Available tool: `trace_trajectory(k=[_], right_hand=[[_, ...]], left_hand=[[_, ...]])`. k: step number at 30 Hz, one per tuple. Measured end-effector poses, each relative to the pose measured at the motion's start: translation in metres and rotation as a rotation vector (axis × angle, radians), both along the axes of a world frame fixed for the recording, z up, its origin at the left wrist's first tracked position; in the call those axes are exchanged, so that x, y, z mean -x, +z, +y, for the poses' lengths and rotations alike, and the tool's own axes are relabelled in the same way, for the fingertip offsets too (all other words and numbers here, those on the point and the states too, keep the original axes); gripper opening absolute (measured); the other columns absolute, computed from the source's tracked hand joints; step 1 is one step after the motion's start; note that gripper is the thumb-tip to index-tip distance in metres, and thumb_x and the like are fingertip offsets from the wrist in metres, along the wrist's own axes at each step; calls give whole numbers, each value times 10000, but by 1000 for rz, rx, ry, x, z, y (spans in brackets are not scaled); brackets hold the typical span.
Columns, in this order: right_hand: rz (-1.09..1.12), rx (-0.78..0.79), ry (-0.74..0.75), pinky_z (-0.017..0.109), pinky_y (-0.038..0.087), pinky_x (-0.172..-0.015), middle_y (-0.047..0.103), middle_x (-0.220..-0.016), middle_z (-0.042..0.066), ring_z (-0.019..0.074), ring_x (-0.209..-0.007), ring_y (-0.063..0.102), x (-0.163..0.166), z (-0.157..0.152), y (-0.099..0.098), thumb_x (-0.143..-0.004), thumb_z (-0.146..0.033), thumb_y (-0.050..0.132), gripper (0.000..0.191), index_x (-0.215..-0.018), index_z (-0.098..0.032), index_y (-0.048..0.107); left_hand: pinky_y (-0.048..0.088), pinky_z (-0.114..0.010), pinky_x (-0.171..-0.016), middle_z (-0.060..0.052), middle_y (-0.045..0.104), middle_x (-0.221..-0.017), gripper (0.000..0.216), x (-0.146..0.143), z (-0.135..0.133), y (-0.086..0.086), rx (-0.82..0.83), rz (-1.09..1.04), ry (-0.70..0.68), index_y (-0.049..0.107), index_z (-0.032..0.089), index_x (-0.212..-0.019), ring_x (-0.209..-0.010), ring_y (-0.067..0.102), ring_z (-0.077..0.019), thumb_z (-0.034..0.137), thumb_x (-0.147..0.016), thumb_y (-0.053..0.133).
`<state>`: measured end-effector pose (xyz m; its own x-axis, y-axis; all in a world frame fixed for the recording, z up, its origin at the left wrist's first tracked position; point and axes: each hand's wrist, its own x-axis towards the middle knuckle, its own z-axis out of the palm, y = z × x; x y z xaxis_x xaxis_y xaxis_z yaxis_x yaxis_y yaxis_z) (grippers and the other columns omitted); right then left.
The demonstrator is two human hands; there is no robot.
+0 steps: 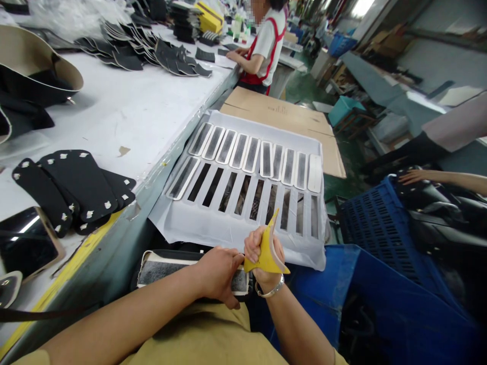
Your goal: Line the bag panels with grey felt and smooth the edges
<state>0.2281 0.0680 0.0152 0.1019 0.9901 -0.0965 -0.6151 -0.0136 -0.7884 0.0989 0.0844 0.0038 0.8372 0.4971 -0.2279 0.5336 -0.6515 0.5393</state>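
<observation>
Close to my body sits a black padded piece (pixel 192 253) with a long grey fuzzy panel (pixel 167 272) edged in white. My left hand (pixel 220 274) grips across the right part of this piece, thumb on the near side and fingers on the far side. My right hand (pixel 262 248) is closed in a fist around a yellow curved sheet (pixel 266 256) with a pale edge, just above the piece's right end. Beyond both hands lies a slotted white tray (pixel 213 225), its far row of slots covered by white-edged grey strips (pixel 239 150).
Black panels (pixel 81 185) and a phone (pixel 28 243) rest on the white table (pixel 110 109) at left. Blue crates (pixel 380 218) stand at right, where another person's hand (pixel 414 176) reaches in. A co-worker (pixel 266 48) stands at the table's far side.
</observation>
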Motion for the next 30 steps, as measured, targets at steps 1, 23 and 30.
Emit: trace_trajectory(k=[1, 23, 30], right_hand=[[-1, 1, -2, 182, 215, -329, 349, -444, -60, 59, -355, 264, 2, -1, -1, -835, -543, 496, 434, -590, -185, 499], [-49, 636, 162, 137, 235, -331, 383, -509, -73, 38, -370, 281, -68, -34, -47, -754, -747, 399, 612, -782, -151, 537], [-50, 411, 80, 141, 192, -310, 349, -469, -79, 37, -344, 254, -77, -55, -45, -808, -632, 468, 479, -718, -166, 534]], left_hand=[[484, -367, -778, -70, 641, -932, 719, 0, -1, 1, -4, 2, 4, 568, 165, -1001, -819, 619, -273, 555, -428, 756], [380, -410, -929, -127, 587, -1114, 828, -4, -12, 2, -108, 67, -24, 463, 141, -1249, -993, 541, -303, 499, -539, 697], [351, -414, -958, -150, 543, -1220, 816, -4, -20, -2, -162, 46, -55, 404, 130, -1310, -1061, 509, -306, 472, -615, 662]])
